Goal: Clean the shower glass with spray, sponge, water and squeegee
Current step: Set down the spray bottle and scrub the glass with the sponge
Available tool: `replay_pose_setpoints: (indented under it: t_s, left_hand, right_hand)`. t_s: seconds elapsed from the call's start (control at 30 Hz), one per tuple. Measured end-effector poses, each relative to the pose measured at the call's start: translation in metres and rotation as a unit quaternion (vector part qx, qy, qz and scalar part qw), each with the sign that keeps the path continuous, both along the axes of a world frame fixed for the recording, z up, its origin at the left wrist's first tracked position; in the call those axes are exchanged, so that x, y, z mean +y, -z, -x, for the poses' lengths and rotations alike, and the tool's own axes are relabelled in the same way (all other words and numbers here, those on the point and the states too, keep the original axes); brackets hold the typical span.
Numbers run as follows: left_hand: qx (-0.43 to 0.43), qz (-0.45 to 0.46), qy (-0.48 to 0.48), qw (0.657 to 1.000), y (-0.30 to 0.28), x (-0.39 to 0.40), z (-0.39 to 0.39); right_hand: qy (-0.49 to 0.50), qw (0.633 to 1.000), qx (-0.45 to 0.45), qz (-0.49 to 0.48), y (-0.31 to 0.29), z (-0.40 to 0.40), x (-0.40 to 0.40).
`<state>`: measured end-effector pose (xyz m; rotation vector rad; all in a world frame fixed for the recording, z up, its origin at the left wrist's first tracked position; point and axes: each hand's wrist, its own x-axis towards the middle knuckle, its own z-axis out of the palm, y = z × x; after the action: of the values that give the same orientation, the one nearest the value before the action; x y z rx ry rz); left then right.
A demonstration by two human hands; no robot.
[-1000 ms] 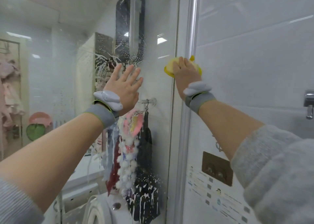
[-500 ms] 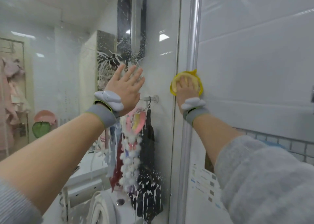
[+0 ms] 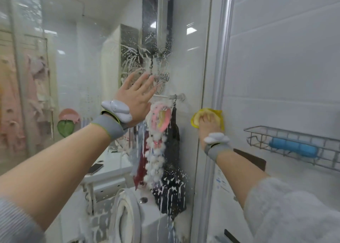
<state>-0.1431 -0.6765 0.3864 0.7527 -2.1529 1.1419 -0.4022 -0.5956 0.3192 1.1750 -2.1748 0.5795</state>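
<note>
The shower glass [image 3: 189, 62] stands upright in front of me, streaked and dotted with white foam. My left hand [image 3: 135, 99] lies flat against it with fingers spread. My right hand [image 3: 208, 127] presses a yellow sponge [image 3: 196, 119] onto the glass beside the silver frame post [image 3: 223, 58]. The hand covers most of the sponge, and only its yellow edge shows around the fingers. No spray bottle or squeegee is in view.
A wire rack [image 3: 257, 132] on the white tiled wall at right holds a blue object [image 3: 292, 148]. Behind the glass I see hanging cloths [image 3: 171, 150], a white washing machine [image 3: 128, 215] and a counter with a phone [image 3: 94, 168].
My right hand has slid the sponge down the glass along the frame post. My left hand has stayed flat on the glass. My view has tilted downward, bringing the wire rack into sight.
</note>
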Motion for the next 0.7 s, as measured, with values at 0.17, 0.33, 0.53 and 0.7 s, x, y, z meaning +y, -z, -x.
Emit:
replay_pose_setpoints:
  t_s: [0.17, 0.33, 0.53, 0.7]
  left_hand:
    - [0.009, -0.045, -0.001, 0.999, 0.016, 0.009, -0.027]
    - [0.024, -0.034, 0.001, 0.999, 0.022, 0.013, -0.038]
    - [-0.011, -0.016, -0.026, 0.999, 0.035, 0.006, -0.029]
    - [0.004, -0.003, -0.024, 1.000, 0.026, 0.000, -0.016]
  right_hand:
    - [-0.045, 0.990, -0.115, 0.065, -0.003, -0.019, 0.007]
    - [-0.178, 0.958, -0.171, 0.145, 0.000, -0.102, -0.010]
    - [-0.218, 0.965, -0.120, 0.083, 0.060, -0.130, -0.006]
    - [-0.139, 0.957, -0.177, 0.185, 0.018, -0.064, -0.024]
